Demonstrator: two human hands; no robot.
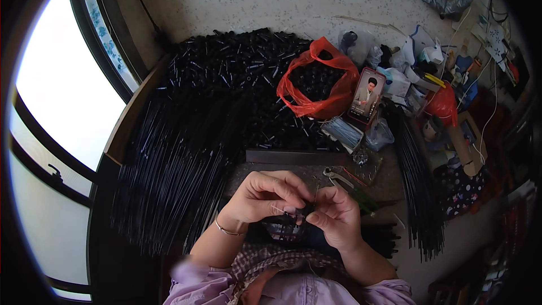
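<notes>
A small black piece is pinched between the closed fingers of the left hand and the right hand, both curled inward.

The person wears a pale lilac top whose sleeves are pushed up above the elbows, leaving both forearms bare. A checked scarf or collar in brown, white and dark tones lies across the chest over the lilac cloth. On the left wrist sits a thin silver-coloured bangle. Both hands are bare, the left hand and the right hand without gloves or visible rings.
</notes>
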